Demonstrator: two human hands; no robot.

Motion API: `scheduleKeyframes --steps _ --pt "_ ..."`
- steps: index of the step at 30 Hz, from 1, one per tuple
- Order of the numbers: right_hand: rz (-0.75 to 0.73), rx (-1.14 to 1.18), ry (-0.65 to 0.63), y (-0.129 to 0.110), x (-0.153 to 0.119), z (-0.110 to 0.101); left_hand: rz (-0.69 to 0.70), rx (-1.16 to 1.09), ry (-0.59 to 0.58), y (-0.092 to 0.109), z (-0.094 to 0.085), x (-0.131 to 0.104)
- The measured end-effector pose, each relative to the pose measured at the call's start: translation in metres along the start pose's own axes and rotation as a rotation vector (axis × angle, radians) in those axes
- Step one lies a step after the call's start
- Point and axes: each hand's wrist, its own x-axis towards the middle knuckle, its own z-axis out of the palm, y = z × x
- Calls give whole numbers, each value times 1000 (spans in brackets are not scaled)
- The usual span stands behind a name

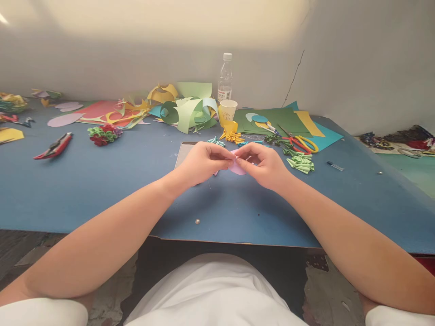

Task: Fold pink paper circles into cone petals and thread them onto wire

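Note:
Both my hands meet above the middle of the blue table, pinching a small lilac paper piece (239, 169) between them. My left hand (205, 162) grips its left edge with thumb and forefinger. Opposite it, my right hand (263, 164) pinches the right side, and a thin white stem or pin shows by its fingers. My fingers hide much of the paper. Just beyond them lie rolled paper cones: yellow cones (233, 136), teal cones (216, 141) and light green cones (302, 163). A grey flat case (184, 151) is partly behind my left hand.
Red-and-yellow scissors (307, 144) lie right, near a clear-capped pen (335, 165). Red-handled pliers (53, 146) and a paper flower cluster (103, 135) are left. A plastic bottle (224, 79), paper cup (228, 110) and paper scraps (190, 108) stand along the wall. A pearl bead (197, 221) lies near the front edge.

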Motion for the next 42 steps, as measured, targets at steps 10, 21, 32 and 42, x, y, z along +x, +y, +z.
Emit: scheduleKeyframes --steps 10,21,32,42 --pt "-21 -15 75 2 1 1 -65 14 22 2 -1 0" --pt "-44 27 120 7 2 0 -58 -87 35 -6 1 2" --pt "-54 -27 75 7 2 -2 -11 14 20 -5 1 3" --pt "88 195 -52 3 -1 2 45 -77 45 -4 2 1"
